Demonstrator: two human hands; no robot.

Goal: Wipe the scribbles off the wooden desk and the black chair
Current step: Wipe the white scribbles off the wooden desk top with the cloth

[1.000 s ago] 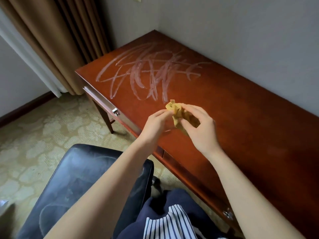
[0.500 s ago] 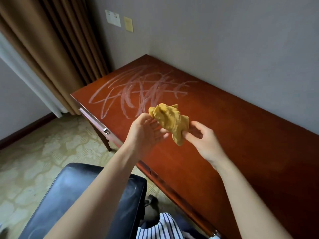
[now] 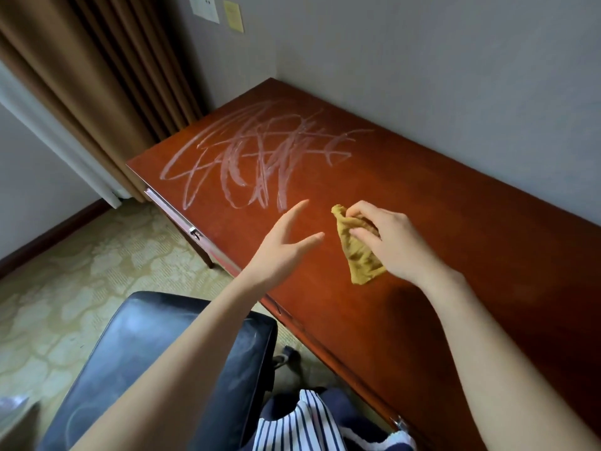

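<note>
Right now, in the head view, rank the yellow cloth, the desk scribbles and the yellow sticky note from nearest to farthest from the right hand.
1. The yellow cloth: gripped in the right hand itself, over the desk.
2. The scribbles: on the desk's far left part, ahead of the hand.
3. The yellow sticky note: up on the wall, beyond the desk's far end.

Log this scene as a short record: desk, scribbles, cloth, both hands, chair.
desk: red-brown wood, along a grey wall
scribbles: whitish, on the desk's end by the curtain, not yet wiped
cloth: yellow, crumpled, over the desk near the scribbles
right hand: grips the cloth
left hand: open, holding nothing
chair: black seat, faint pale marks
</note>
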